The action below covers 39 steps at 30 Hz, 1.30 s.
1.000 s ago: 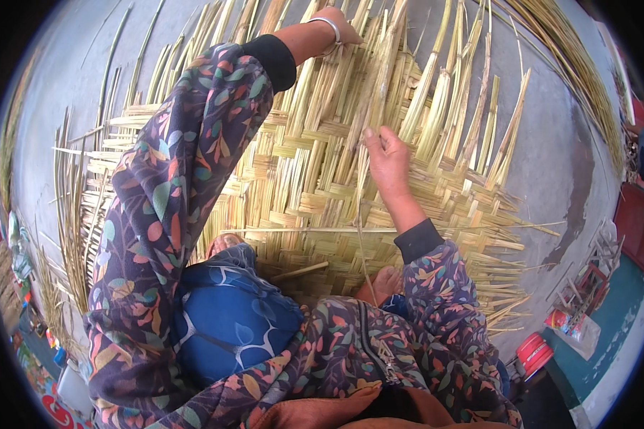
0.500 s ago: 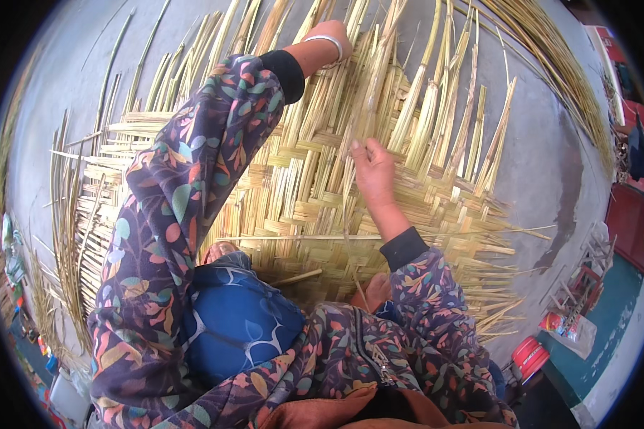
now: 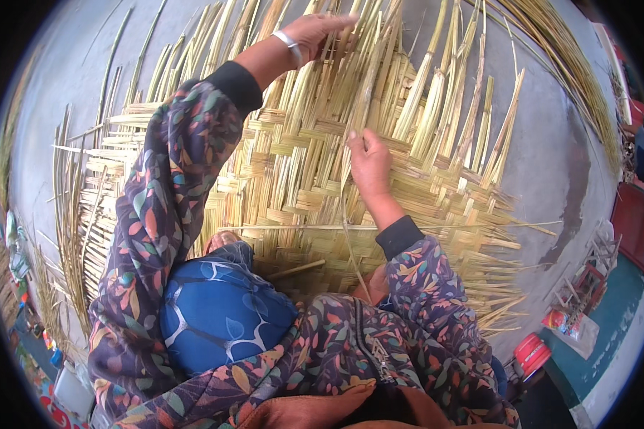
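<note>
"What sits closest to us?"

"A bent knee (image 3: 229, 307) in blue patterned cloth. Just past it, the left foot (image 3: 223, 240) and the right foot (image 3: 374, 283) show on the near part of the mat (image 3: 279, 204), with a short stalk (image 3: 298, 269) lying between them. The body hides the mat's near edge."

"And where is the mat itself?"

"Flat on the grey floor (image 3: 537, 136), spread out in front of the person."

"How does it look?"

"Straw yellow, with some greenish and brown patches. Flat bands, each made of several reeds side by side, pass over and under one another in a stepped pattern. The middle is tightly woven; toward the left edge the reeds stand more apart, and the right edge is a fringe of uneven ends. A long pale reed (image 3: 308, 227) lies crosswise over the near part."

"What about the hands?"

"The right hand (image 3: 371, 163) is over the middle, thumb and forefinger pinched on a thin strip (image 3: 346, 229) that hangs down toward the right foot. The left hand (image 3: 315, 36), with a bracelet (image 3: 290, 46) at its wrist, reaches over the far edge, fingers stretched out. They blur, so I can't tell whether they grasp a reed."

"Anything farther?"

"Long unwoven ends (image 3: 436, 79) stick out unevenly along the far edge. Beyond the far right corner, a bundle of thin stalks (image 3: 569, 71) lies on the floor."
</note>
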Tool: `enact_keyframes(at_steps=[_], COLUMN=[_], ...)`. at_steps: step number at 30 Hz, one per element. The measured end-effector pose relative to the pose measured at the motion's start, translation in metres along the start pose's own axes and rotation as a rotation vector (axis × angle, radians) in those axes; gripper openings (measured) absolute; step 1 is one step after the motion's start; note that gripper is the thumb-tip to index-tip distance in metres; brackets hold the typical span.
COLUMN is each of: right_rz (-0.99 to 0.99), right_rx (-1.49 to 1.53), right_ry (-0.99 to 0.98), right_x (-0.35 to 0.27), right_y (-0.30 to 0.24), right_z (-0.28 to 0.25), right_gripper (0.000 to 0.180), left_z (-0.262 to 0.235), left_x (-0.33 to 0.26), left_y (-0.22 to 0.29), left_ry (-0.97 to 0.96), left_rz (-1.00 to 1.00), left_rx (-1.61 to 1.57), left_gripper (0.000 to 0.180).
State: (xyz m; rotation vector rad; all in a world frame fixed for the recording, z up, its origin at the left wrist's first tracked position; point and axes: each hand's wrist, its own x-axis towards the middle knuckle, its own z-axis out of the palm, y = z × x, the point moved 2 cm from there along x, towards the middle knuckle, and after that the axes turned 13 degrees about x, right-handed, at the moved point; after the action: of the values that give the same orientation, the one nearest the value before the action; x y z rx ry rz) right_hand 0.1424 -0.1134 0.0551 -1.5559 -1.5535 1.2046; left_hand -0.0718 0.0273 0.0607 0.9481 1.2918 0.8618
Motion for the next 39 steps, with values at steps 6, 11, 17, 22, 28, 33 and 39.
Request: enact_keyframes(at_steps=[6,11,17,22,28,33,39], right_rz=[0.013,-0.006,-0.135,-0.217,-0.151,-0.119,-0.237], right_rx=[0.014,-0.015,-0.198,-0.492,-0.573,-0.78,-1.005], right_ry=[-0.009,-0.018,-0.049,-0.157,-0.394,-0.627,-0.72], right_x=[0.001,0.004,0.019,0.039,0.074,0.098,0.104], right_y=[-0.002,0.005,-0.03,-0.051,-0.061,-0.07,-0.089], right_z=[0.003,0.003,-0.006,-0.009,-0.009,-0.004,-0.002], right_gripper=[0.036,0.035,0.027,0.019,0.026,0.027,0.025], left_z=[-0.01,0.002,0.009,0.01,-0.015,-0.021,-0.025], left_x=[-0.038,-0.04,-0.031,-0.042,-0.06,-0.082,-0.126], left_y=[0.003,0.005,-0.004,0.003,-0.011,-0.019,-0.04], left_ry=[-0.202,-0.228,-0.324,-0.456,0.094,0.295,0.408], left_rz=[-0.054,0.004,-0.056,0.031,-0.007,0.025,-0.054], left_rx=[-0.608,-0.529,-0.249,-0.214,-0.244,-0.364,-0.339], left_gripper=[0.066,0.04,0.038,0.041,0.035,0.031,0.028])
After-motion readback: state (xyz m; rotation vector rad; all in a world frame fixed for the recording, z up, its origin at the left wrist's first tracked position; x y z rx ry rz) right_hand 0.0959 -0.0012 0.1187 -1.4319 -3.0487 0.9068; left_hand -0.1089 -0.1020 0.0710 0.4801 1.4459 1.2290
